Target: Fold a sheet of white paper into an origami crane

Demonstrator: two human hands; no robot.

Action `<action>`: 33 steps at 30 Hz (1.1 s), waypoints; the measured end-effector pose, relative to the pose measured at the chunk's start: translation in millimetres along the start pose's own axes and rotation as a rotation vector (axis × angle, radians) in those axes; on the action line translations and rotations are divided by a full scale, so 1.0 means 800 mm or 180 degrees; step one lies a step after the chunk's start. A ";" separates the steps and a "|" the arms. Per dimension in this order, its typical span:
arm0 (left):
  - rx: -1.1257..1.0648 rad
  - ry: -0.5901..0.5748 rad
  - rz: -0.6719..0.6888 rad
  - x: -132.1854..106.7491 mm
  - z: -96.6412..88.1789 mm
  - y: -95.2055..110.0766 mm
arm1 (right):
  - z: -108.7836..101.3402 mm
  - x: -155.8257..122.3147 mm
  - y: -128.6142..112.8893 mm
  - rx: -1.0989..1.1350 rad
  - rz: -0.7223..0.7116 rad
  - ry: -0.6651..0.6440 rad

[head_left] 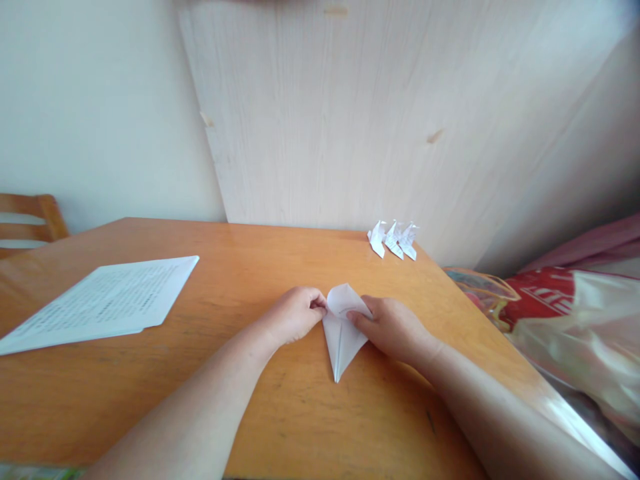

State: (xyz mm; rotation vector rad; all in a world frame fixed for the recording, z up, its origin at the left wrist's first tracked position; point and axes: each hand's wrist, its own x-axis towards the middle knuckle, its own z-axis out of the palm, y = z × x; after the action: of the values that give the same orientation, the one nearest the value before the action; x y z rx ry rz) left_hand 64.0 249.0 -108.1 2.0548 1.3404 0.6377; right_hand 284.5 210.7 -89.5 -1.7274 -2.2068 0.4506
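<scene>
A white sheet of paper (343, 340), folded into a kite shape, is on the wooden table between my hands, its narrow point toward me. My left hand (300, 315) pinches the paper's left edge between thumb and fingertips. On the other side, my right hand (393, 327) grips the right edge, thumb on top and the fingers hidden beneath. The top flap curls up a little.
Three folded paper figures (393, 240) stand in a row at the table's (280, 260) far right corner. A stack of printed sheets (115, 293) lies at left. Beyond the right edge are plastic bags (565, 333); a wooden chair (47, 220) stands far left.
</scene>
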 end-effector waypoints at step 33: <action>0.0768 0.0302 0.0305 -0.010 0.004 0.010 | -0.052 -0.009 0.043 0.1227 0.0159 -0.0985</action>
State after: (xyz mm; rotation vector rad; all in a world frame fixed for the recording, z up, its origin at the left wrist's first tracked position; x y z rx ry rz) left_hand 68.4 238.5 -105.2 2.3186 1.4392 0.6486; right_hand 334.0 214.2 -66.8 -1.5871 -2.0901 1.1402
